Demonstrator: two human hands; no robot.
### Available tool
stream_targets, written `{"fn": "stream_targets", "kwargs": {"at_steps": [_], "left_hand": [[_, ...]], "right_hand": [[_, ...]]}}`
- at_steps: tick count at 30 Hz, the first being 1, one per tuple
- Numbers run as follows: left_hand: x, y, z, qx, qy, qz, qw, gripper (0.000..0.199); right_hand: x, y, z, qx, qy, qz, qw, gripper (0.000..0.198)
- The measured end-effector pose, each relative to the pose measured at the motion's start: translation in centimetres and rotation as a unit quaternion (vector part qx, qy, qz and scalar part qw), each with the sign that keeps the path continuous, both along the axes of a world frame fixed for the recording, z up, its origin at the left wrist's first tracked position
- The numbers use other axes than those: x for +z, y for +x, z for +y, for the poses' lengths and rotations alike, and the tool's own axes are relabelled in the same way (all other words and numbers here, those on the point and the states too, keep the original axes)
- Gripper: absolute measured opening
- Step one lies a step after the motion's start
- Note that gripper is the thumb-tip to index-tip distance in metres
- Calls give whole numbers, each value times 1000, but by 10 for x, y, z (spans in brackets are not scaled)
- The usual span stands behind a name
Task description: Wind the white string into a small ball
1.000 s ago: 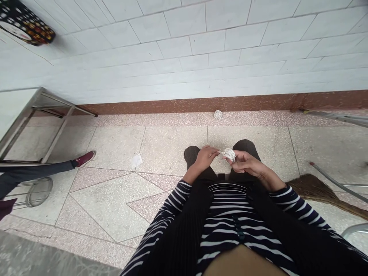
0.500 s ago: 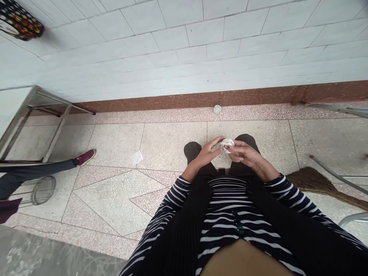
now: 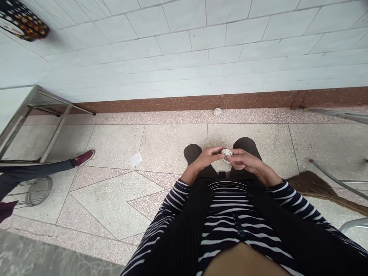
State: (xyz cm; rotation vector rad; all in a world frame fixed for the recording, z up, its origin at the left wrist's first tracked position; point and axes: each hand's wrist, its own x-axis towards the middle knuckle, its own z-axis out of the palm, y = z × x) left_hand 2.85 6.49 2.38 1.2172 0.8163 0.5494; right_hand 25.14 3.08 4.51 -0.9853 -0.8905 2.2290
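Between my hands, above my knees, is a small wound bundle of white cord (image 3: 227,153). My left hand (image 3: 209,157) grips its left side, thumb in front and fingers behind. On the other side my right hand (image 3: 245,159) pinches the bundle between thumb and fingers. The fingers cover part of the bundle's edges. A second ball of white cord (image 3: 217,112) lies on the floor by the wall, with a short strand trailing from it towards me.
A crumpled white paper (image 3: 136,159) lies on the tiled floor. To the right are a broom (image 3: 313,184) and metal legs (image 3: 330,168). At left stand a metal-framed table (image 3: 54,134), a wire stand (image 3: 39,191) and another person's leg with a red shoe (image 3: 84,157).
Both hands and the bundle have come slightly lower in the view, and the bundle is turned between the fingers. The view itself has shifted a little.
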Motion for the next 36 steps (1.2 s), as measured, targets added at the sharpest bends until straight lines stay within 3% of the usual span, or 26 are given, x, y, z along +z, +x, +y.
{"fn": "stream_targets", "kwargs": {"at_steps": [3, 9, 12, 17, 23, 26, 29, 32, 36], "left_hand": [[-1, 1, -2, 21, 41, 53, 998, 36], [-1, 13, -12, 105, 101, 130, 981, 25], [-2, 16, -14, 118, 115, 149, 975, 23], [-5, 15, -15, 140, 126, 141, 972, 23], [-17, 21, -13, 176, 66, 74, 979, 31], [-19, 20, -12, 144, 49, 45, 987, 39], [-14, 9, -10, 65, 102, 104, 987, 39], [-7, -9, -8, -18, 209, 217, 953, 24], [4, -25, 3, -34, 325, 261, 908, 38]], "right_hand": [[-1, -1, -2, -6, -7, -6, 1000, 45], [-1, -8, -6, -100, -40, -61, 992, 57], [-3, -12, -10, -154, -18, -88, 984, 57], [-4, -14, -11, -246, 72, -125, 959, 54], [-3, -15, -9, -270, 38, -79, 959, 53], [-5, -16, -10, -295, 8, -51, 954, 52], [-9, -11, -7, -320, 6, -47, 946, 52], [-13, -1, 1, -330, 31, -76, 940, 53], [-20, 6, 4, -305, 79, -155, 936, 55]]}}
